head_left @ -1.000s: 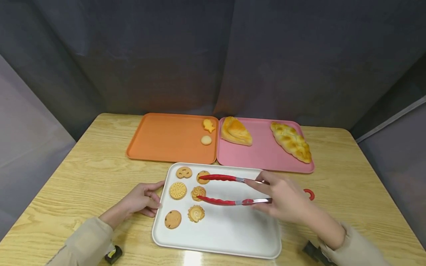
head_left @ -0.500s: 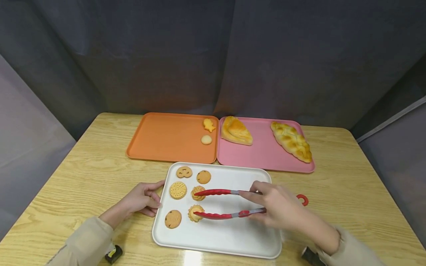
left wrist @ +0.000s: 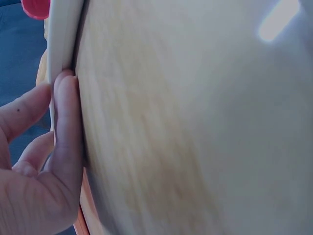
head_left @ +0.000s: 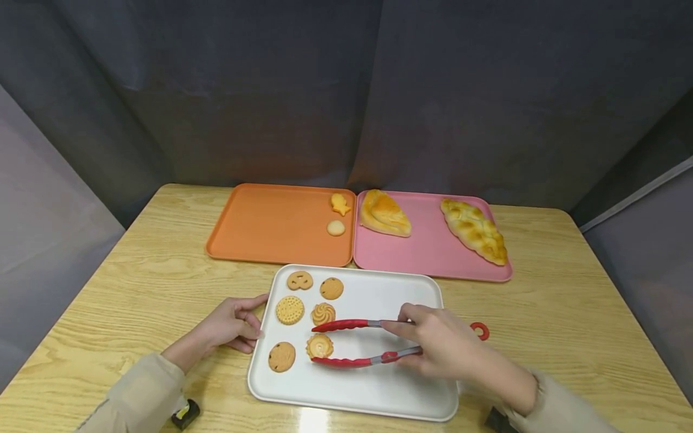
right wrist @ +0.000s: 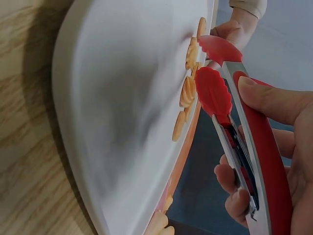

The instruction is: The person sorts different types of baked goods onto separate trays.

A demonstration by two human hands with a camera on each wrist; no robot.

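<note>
As right hand (head_left: 441, 341) grips tongs (head_left: 373, 323), trays (head_left: 390, 397) — three

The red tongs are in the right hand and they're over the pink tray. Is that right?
Not quite: the red tongs are over the white tray, not the pink tray, as the head view shows. The right hand does hold them.

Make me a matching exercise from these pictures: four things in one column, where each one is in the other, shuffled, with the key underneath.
Things:
1. Tongs
2. Fish cookie
3. Braided bread
4. Ruffled cookie

Places:
A. Lying on the pink tray
B. Held in the right grip
C. Lying on the white tray
D. Lying on the orange tray

Pairs: 1-B, 2-D, 3-A, 4-C
</note>
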